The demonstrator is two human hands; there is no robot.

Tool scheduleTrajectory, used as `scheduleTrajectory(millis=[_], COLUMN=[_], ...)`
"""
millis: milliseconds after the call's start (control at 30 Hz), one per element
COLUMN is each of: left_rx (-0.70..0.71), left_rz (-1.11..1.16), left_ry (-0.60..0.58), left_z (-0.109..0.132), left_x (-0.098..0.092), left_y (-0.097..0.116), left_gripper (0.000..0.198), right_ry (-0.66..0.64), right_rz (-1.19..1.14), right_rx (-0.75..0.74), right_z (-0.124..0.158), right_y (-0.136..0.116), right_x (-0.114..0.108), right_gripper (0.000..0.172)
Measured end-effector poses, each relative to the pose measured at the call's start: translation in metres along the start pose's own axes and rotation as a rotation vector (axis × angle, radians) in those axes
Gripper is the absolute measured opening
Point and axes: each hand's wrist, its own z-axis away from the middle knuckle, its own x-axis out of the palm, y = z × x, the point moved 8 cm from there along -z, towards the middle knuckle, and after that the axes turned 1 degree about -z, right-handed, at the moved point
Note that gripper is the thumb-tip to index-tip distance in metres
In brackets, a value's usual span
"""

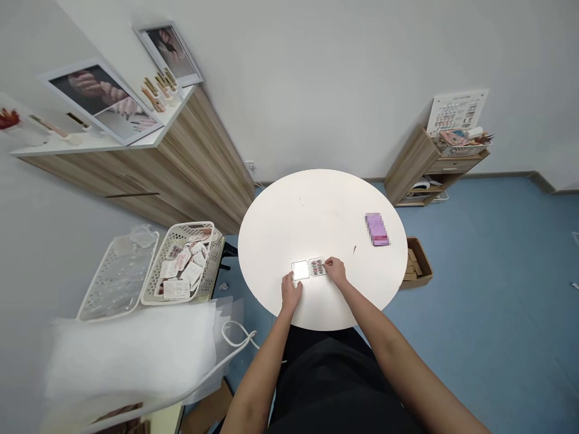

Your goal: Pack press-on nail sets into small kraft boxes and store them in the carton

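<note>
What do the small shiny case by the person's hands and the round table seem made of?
The small case looks like clear, glossy plastic, with moulded rounded corners, though glare hides detail. The round table seems a white laminate or painted top, judging by its smooth, even surface and soft sheen.

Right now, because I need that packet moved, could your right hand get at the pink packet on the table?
Probably yes: the right hand, at the clear case, shares the round white table with the pink packet, ahead and to its right, and nothing stands between them.
</note>
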Motion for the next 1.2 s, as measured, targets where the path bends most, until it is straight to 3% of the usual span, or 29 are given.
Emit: scheduleTrajectory(millis=[333,500,633,800,1000,1067,1200], left_rx=[-0.131,-0.351,-0.345,-0.156,0.194,0.344,0.54], left_rz=[0.085,0.225,0.258,0.218,-0.191,-0.332,-0.516], left_ry=[-0.038,-0.026,-0.027,0.002,-0.102,-0.141,-0.18], left_z=[0.0,-0.001,-0.007,-0.011,0.018,0.032,0.051], left_x=[-0.004,-0.008,-0.009,0.009,0.05,0.057,0.063], left_y=[0.0,-0.011,-0.002,0.032,0.062,0.069,0.076], left_gripper=[0.051,0.051,0.041,0.041,0.049,0.054,0.062], right_ry=[0.075,0.037,-0.006,-0.078,-0.092,-0.048,-0.085], right_rz=[0.241,0.085,0.022,-0.004,0.052,0.146,0.534], right_rx=[-0.101,0.018,0.058,0.047,-0.024,-0.15,-0.615], right_z=[0.003,0.002,0.002,0.002,0.01,0.017,0.044], right_y=[-0.006,0.012,0.02,0.021,0.013,0.002,-0.025], right_x=[0.004,0.001,0.0,0.005,-0.002,-0.007,0.004], right_gripper=[0.011,0.013,0.019,0.027,0.028,0.037,0.058])
